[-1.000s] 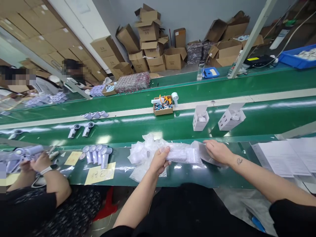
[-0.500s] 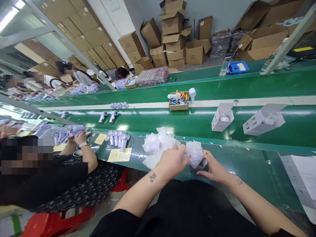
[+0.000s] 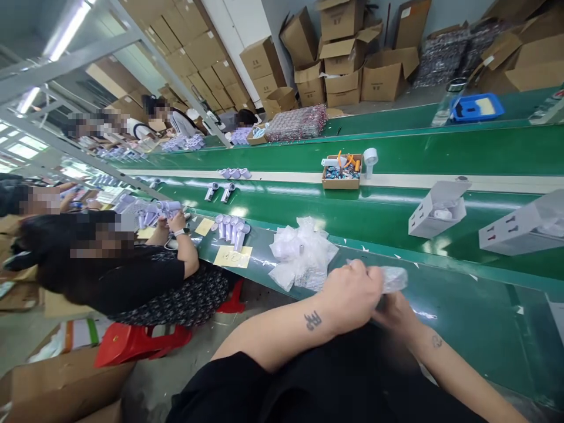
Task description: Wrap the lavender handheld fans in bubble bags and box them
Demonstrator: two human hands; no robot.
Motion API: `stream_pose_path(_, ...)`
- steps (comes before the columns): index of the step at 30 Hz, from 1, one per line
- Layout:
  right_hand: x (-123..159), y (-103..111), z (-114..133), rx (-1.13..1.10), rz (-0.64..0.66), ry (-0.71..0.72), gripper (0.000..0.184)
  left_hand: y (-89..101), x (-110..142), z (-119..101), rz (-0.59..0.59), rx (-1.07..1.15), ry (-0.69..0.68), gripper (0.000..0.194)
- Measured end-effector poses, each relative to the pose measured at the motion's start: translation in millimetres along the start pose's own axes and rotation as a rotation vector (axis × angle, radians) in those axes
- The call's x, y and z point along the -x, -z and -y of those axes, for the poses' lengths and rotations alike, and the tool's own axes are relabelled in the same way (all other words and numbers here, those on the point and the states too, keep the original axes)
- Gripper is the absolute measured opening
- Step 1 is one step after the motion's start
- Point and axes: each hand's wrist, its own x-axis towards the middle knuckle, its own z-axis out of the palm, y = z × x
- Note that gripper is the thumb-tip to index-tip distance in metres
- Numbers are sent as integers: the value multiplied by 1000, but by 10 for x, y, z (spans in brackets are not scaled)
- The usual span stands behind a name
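Note:
My left hand (image 3: 350,296) is curled around a crumpled clear plastic bag (image 3: 393,278) at the near edge of the green bench (image 3: 462,305). My right hand (image 3: 396,314) sits just under and behind it, mostly hidden by the left hand, and its fingers seem to grip the same bag. What the bag holds cannot be made out. A heap of clear plastic bags (image 3: 302,254) lies on the bench just left of my hands.
Two open white boxes (image 3: 438,208) (image 3: 524,226) ride the green conveyor belt (image 3: 352,205), beyond them a small cardboard box of parts (image 3: 341,173) and a tape roll (image 3: 370,157). Pale handheld devices (image 3: 231,228) stand beside yellow notes. A seated co-worker's hand (image 3: 176,222) works at left. Cardboard cartons (image 3: 348,64) stack behind.
My hands drew together and came nearer my body, bunching the bag between them. The view swung left, so the boxes and the bag heap now lie differently in the picture.

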Motion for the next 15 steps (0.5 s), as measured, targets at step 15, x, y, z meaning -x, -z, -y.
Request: stream_pose_path(15,-168,54,-20,41,5,-124,51,-984,170,126,-347,-118,-154,53)
